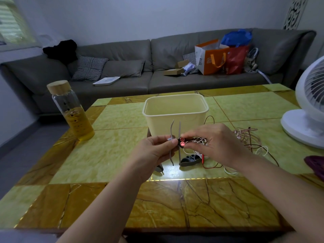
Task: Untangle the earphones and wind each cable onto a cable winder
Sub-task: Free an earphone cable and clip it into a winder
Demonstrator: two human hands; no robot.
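Note:
My left hand (pixel 154 151) pinches a grey cable winder (pixel 172 137), whose thin prongs stick up and down past my fingers. My right hand (pixel 215 144) holds the black earbuds with red faces (pixel 182 142) against the winder, with a bundle of dark red and white cable gathered under its fingers. More tangled cable, pinkish, dark red and white (pixel 245 137), lies on the table to the right. A second grey winder (pixel 190 159) lies on the table below my hands. Another grey piece (pixel 159 168) shows under my left wrist.
A cream plastic tub (pixel 175 114) stands just behind my hands. A glass bottle with yellow liquid and a wooden cap (pixel 73 113) is at the left. A white fan (pixel 308 109) stands at the right edge. A dark purple item (pixel 315 163) lies at the right. A grey sofa sits beyond the table.

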